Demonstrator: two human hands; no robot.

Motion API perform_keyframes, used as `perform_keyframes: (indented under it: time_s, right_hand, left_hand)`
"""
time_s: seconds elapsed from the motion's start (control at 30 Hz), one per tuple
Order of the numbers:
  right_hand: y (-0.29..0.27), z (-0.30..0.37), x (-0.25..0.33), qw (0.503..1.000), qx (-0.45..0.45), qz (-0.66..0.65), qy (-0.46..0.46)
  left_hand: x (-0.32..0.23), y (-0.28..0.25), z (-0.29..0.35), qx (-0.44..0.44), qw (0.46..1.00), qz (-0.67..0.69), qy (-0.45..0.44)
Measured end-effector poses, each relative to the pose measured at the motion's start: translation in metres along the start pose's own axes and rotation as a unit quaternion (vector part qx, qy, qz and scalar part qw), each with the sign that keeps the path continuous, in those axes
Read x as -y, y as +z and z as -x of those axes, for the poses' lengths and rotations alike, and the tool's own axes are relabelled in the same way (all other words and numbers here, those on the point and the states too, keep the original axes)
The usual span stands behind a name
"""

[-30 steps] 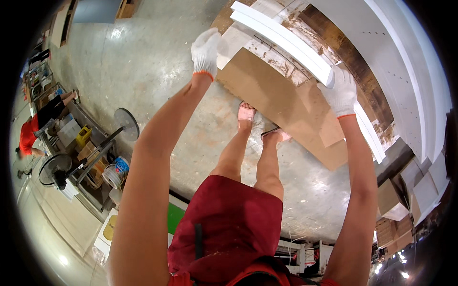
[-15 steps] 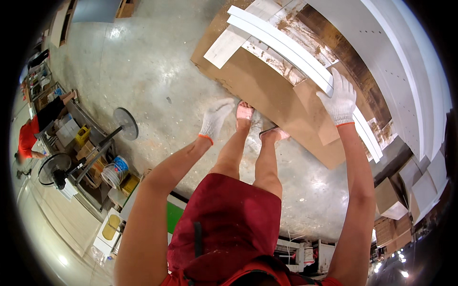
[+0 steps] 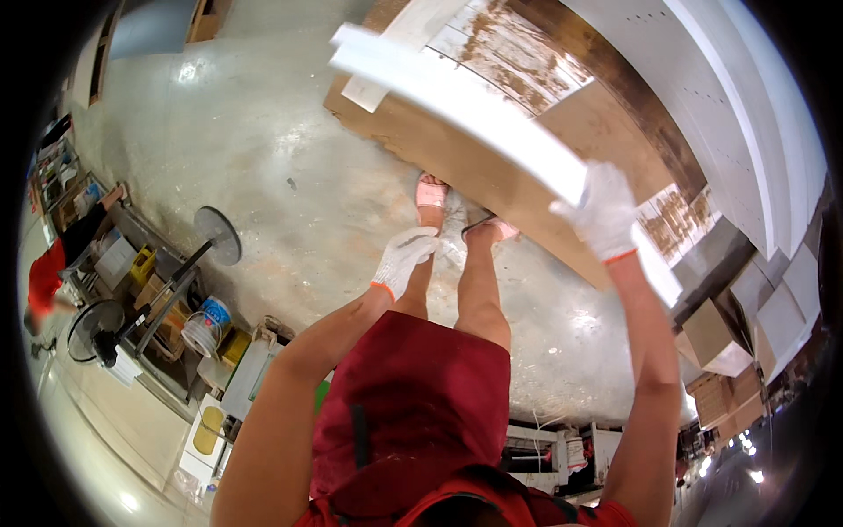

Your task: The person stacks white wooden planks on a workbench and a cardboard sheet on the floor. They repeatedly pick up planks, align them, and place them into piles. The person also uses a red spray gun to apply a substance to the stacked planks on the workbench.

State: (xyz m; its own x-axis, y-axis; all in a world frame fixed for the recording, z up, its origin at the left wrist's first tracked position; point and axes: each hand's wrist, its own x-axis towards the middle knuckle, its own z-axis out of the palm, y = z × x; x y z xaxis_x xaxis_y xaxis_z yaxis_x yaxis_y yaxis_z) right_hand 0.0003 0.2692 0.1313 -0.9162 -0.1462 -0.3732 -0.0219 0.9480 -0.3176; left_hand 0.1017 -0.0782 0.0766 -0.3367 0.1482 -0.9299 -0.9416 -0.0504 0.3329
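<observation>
My right hand (image 3: 606, 209), in a white knit glove with an orange cuff, is closed on a long white panel (image 3: 492, 119). Motion blurs the panel; it is held above the stack, slanting from far left to near right. The glove covers the place of the grip, and the thumb lies on the near side. My left hand (image 3: 408, 261), gloved alike, hangs before my legs with its fingers loosely extended, touching no panel and holding nothing I can see. Beneath the white panel lies a brown cardboard sheet (image 3: 457, 147) with brown-smeared white boards (image 3: 500, 48) on it.
Large grey-white panels (image 3: 702, 97) stand along the right. Cardboard boxes (image 3: 716, 338) are at the near right. On the left are a fan (image 3: 97, 332), a round grey plate on a bar (image 3: 218, 235), a bucket (image 3: 204, 332) and a person in red (image 3: 46, 277). Concrete floor (image 3: 263, 167) lies between.
The white panel has shifted left and toward me with my right hand, turning to show a broader face. My left hand has come nearer to my body.
</observation>
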Motion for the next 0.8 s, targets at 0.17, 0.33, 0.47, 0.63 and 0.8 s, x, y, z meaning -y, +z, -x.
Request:
perform_keyframes:
  time_s: [0.17, 0.33, 0.47, 0.63, 0.8]
  right_hand:
    - [0.065, 0.09, 0.041, 0.994, 0.0, -0.107, -0.002]
    - [0.158, 0.119, 0.043, 0.995, 0.046, -0.087, -0.015]
    - [0.233, 0.102, 0.01, 0.99, 0.069, -0.102, 0.068]
    - [0.268, 0.044, -0.028, 0.993, 0.025, -0.063, 0.095]
    - [0.3, -0.012, -0.061, 0.951, 0.108, -0.183, 0.223]
  left_hand:
    - [0.012, 0.021, 0.026, -0.016, 1.0, -0.009, -0.005]
    - [0.061, 0.029, 0.048, -0.001, 1.0, -0.015, -0.018]
    - [0.097, 0.035, 0.05, -0.006, 0.996, 0.006, -0.086]
    - [0.097, 0.046, 0.043, -0.047, 0.99, 0.042, -0.124]
    - [0.105, 0.032, 0.032, -0.048, 0.991, 0.045, -0.119]
